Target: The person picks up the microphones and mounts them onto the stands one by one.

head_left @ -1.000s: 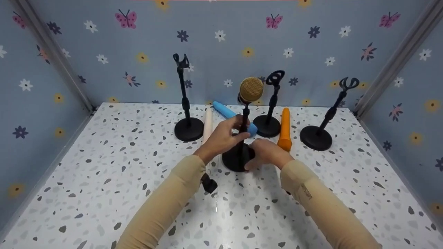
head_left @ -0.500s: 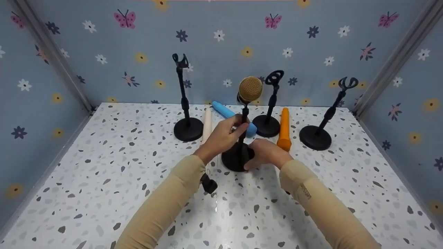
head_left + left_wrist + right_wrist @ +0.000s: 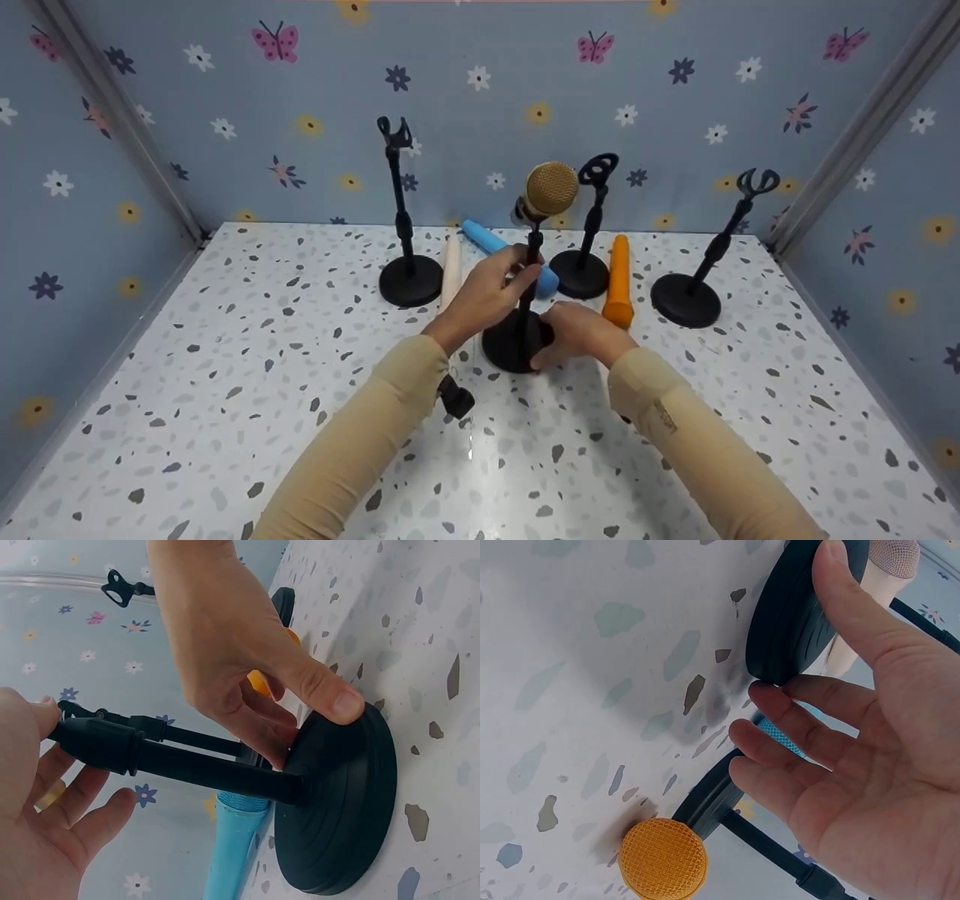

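A black microphone stand with a round base stands on the speckled tabletop, and a gold-headed microphone sits tilted in its clip. My left hand holds the pole below the clip; in the left wrist view, the thumb and fingers lie around the pole's thick collar. With my right hand I grip the rim of the base, thumb on its upper face and fingertips at its edge in the right wrist view. Behind the pole lies a blue microphone, partly hidden by the left hand.
Three more black stands with bare clips are behind: one left, one centre, one right. An orange microphone and a pale one lie between them. Flower-patterned walls enclose the tabletop.
The gold microphone head has shifted slightly right and up, and its tilt has changed a little. Both hands keep their holds; the base stays in place.
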Available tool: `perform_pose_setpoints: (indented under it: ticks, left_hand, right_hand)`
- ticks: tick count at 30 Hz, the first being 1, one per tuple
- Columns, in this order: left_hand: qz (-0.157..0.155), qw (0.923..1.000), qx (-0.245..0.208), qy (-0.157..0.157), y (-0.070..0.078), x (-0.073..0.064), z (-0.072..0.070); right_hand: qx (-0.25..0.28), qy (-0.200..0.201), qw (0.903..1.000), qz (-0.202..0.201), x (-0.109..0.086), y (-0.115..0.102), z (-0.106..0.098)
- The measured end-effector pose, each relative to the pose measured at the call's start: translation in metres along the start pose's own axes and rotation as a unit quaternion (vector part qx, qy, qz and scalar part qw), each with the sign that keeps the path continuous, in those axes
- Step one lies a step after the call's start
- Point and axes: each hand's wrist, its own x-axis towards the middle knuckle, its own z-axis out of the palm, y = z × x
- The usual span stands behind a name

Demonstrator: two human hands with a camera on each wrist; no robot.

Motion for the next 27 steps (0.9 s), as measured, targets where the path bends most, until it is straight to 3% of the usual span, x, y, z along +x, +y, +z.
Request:
perform_pose_setpoints:
  ticks: [15, 27]
  left_hand:
    - [0.004, 0.9998, -0.003, 0.017, 0.018, 0.008, -0.007]
    - [0.013, 0.9996, 0.005, 0.023, 0.021, 0.011, -0.010]
  right_hand:
    - [0.005, 0.026, 0.9993, -0.027, -0.005, 0.001, 0.001]
    - [0.002, 0.022, 0.9994, -0.026, -0.003, 0.001, 0.003]
